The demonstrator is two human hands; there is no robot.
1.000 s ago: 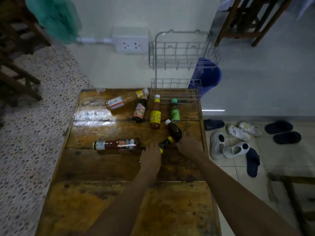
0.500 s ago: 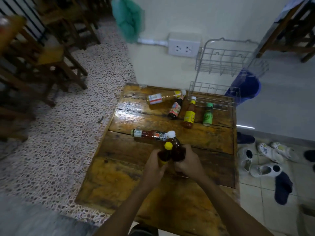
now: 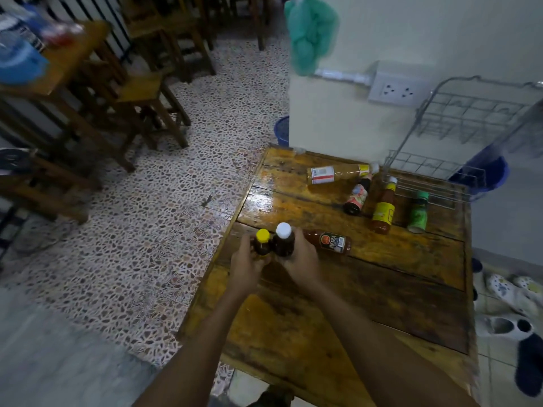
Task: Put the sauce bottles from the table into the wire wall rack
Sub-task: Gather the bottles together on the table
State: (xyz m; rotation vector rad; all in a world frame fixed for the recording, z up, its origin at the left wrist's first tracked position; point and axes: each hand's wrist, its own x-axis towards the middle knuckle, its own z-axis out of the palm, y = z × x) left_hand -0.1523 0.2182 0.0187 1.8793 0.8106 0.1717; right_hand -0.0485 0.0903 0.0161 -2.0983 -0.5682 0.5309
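Note:
My left hand point(image 3: 246, 267) grips a small dark bottle with a yellow cap point(image 3: 261, 242), held upright above the wooden table point(image 3: 382, 289). My right hand point(image 3: 298, 261) grips a dark bottle with a white cap point(image 3: 283, 240) right beside it. Behind them a red Roza sauce bottle point(image 3: 330, 242) lies on its side. Further back lie an orange sauce bottle point(image 3: 338, 174), a dark bottle with a pink label point(image 3: 356, 198), a red bottle with a yellow label point(image 3: 383, 211) and a green bottle point(image 3: 418, 212). The wire rack point(image 3: 458, 127) hangs on the wall at the table's far right; I see no bottles in it.
A wall socket point(image 3: 396, 91) sits left of the rack, with a green cloth point(image 3: 310, 30) hanging above. Blue buckets point(image 3: 484, 171) stand behind the table. Wooden chairs and tables point(image 3: 123, 92) fill the left. Shoes point(image 3: 511, 292) lie on the floor at right.
Both hands picked the two small dark bottles up off the table and now hold them upright side by side. The view has swung left, shifting table and rack to the right.

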